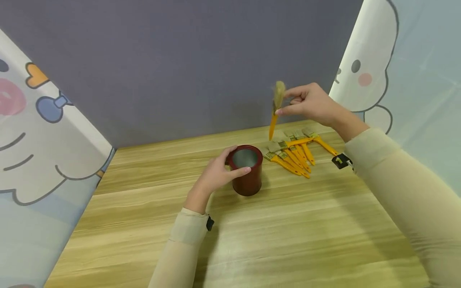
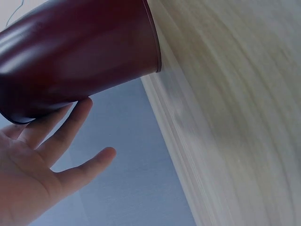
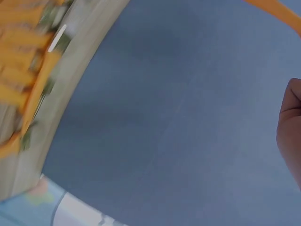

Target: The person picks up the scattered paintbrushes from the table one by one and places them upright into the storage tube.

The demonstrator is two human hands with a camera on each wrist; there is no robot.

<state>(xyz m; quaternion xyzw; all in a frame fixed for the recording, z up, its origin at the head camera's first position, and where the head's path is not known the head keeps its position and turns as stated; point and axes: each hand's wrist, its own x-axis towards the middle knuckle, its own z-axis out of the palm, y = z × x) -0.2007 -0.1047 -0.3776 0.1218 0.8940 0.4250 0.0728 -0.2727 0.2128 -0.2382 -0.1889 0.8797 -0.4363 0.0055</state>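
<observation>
A dark red cup [image 1: 247, 169] with a grey inside stands upright on the wooden table [image 1: 252, 232]. My left hand [image 1: 219, 172] curls around its left side, thumb on the near rim; the left wrist view shows the cup [image 2: 80, 52] against my fingers [image 2: 56, 132]. My right hand [image 1: 309, 105] is raised above the table and pinches a yellow-handled paintbrush [image 1: 275, 110], bristles up, handle hanging down. Its handle [image 3: 277, 9] crosses the top corner of the right wrist view. Several more yellow brushes [image 1: 293, 150] lie in a heap right of the cup.
A grey-blue wall [image 1: 180, 60] closes the back of the table. Cartoon-printed panels stand at the left [image 1: 39, 132] and right [image 1: 389, 72]. A small black tag [image 1: 340, 161] lies by the brush heap. Bare wood fills the near half of the table.
</observation>
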